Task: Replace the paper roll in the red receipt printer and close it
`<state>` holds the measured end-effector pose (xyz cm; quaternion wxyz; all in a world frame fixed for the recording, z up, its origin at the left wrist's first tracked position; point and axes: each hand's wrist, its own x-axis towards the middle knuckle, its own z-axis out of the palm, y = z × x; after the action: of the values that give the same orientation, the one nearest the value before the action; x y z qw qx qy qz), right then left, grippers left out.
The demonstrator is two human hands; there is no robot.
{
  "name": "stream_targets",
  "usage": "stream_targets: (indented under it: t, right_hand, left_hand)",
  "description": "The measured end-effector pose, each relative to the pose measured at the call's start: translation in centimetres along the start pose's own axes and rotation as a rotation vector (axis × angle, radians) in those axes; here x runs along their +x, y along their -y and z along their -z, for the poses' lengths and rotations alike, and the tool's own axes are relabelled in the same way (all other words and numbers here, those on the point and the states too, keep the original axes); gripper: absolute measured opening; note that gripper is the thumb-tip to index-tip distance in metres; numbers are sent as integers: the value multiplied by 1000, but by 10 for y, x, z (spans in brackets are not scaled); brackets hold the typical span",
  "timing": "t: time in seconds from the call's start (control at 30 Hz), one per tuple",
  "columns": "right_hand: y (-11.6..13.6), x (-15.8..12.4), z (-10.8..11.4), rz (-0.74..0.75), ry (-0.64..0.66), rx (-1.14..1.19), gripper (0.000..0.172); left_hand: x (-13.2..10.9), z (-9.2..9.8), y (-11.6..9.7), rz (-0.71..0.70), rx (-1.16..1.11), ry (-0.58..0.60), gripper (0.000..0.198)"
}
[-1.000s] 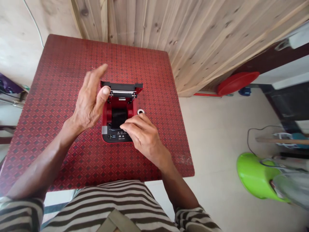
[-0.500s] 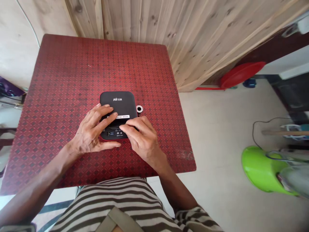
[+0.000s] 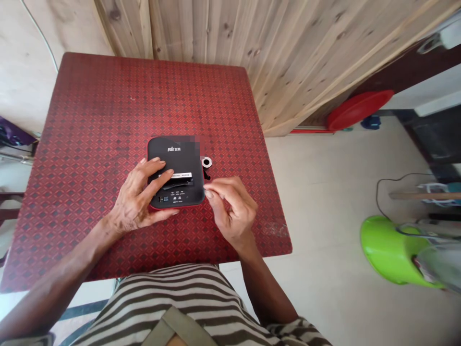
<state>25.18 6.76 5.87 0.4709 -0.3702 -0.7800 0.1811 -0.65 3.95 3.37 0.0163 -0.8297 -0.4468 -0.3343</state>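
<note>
A flat black electronic device [image 3: 180, 161] with red edges, white lettering and a white label lies on the table. On its near half are a recessed slot [image 3: 180, 183] with something dark inside, and small ports. My left hand [image 3: 137, 194] rests on the left side, two fingers spread over the top and the thumb along the near edge. Just off the right edge, my right hand [image 3: 234, 206] has thumb and forefinger pinched together; anything between them is too small to make out. A white ring with a dark centre [image 3: 206, 162] lies beyond that hand, beside a short black piece [image 3: 206, 176].
The table [image 3: 144, 105] has a red patterned top and stands against a wooden plank wall [image 3: 216, 33]. To the right on the floor are a green plastic stool [image 3: 382, 250], a red basin [image 3: 360, 110] and a dark cable [image 3: 378, 192].
My right hand has moved right, from over the device's ports to beyond its right edge, uncovering the slot and the small black piece. My left hand stays on the device.
</note>
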Motion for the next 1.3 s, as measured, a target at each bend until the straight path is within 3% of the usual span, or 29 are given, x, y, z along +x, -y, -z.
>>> stream_targets:
  t: [0.17, 0.33, 0.57, 1.1, 1.3]
  right_hand:
    - [-12, -39, -1, -140, 62, 17, 21]
    - [-27, -64, -25, -241, 251, -42, 37]
    - [-31, -63, -28, -221, 267, -25, 37]
    - [-29, -61, -26, -275, 264, 54, 36]
    - [-17, -49, -11, -257, 196, 99, 37]
  left_hand:
    - [-25, -4, -19, 200, 65, -182, 83]
    - [-40, -12, -20, 167, 98, -225, 76]
    - [-37, -12, -17, 182, 97, -246, 72]
    - [-40, -14, -12, 301, -133, -230, 64]
    - [-37, -16, -12, 287, -114, -253, 65]
